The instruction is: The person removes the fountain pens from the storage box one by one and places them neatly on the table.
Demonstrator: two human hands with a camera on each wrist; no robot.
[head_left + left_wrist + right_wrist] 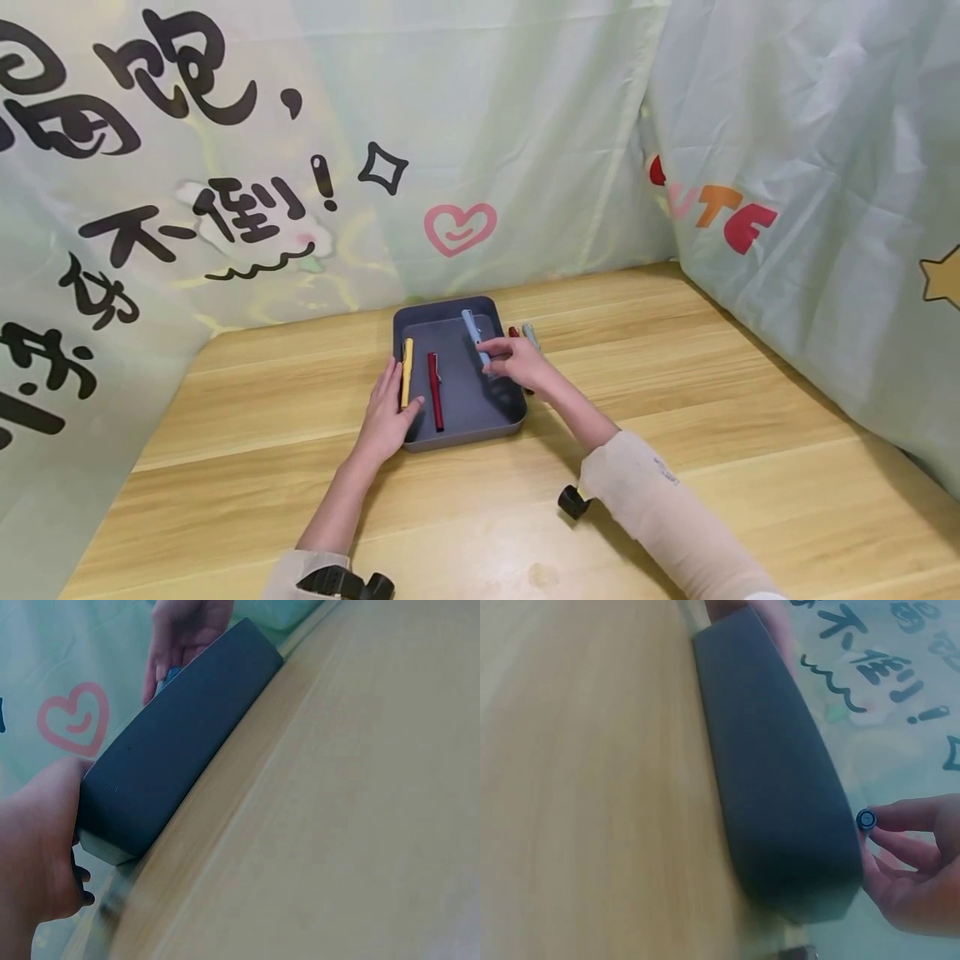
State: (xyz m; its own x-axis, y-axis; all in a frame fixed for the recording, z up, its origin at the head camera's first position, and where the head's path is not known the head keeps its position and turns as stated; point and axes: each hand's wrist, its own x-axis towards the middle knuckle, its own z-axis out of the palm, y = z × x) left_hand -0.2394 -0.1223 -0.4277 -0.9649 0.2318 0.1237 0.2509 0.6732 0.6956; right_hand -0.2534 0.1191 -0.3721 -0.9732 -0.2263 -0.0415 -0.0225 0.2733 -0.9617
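Observation:
A dark grey rectangular tray [465, 435] rests on the wooden table. My left hand [382, 421] grips its near left side, fingers along the left wall and thumb over the rim. Inside, a yellow pen [407, 371] leans by the left wall, and a dark red pen [435, 392] lies to its right. My right hand [517, 364], over the tray's right part, pinches a light blue pen [471, 325] between thumb and fingers. The right wrist view shows the round end of this pen [866, 819] just above the rim.
Outside the tray's right wall lie another dark red pen [513, 332] and a grey-green pen [530, 335], partly hidden by my right hand. Printed cloth [555, 167] hangs behind the table [675, 375] and along its sides.

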